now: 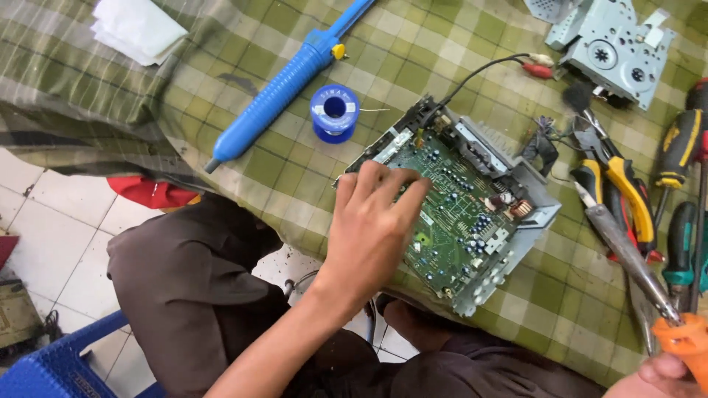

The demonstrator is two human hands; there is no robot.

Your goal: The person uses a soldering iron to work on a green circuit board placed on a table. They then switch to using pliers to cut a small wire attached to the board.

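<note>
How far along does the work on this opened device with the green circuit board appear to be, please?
Done: the metal chassis is open, and its green circuit board is bare. In hand: the left hand rests on the board's near corner, while the right hand holds an orange-handled tool at the frame's edge. Left: the solder spool and blue desoldering pump lie untouched on the checked cloth.

Bright, even daylight across the whole frame; no single source visible. Soft, short shadows only, thrown under the left hand onto the circuit board below its fingers. Mild glare on the grey metal part far up and right of the fingers. Slight motion blur on the fingers; board detail sharp. Moderate wide-angle stretch toward the corners. Right hand cropped at lower right edge.
</note>
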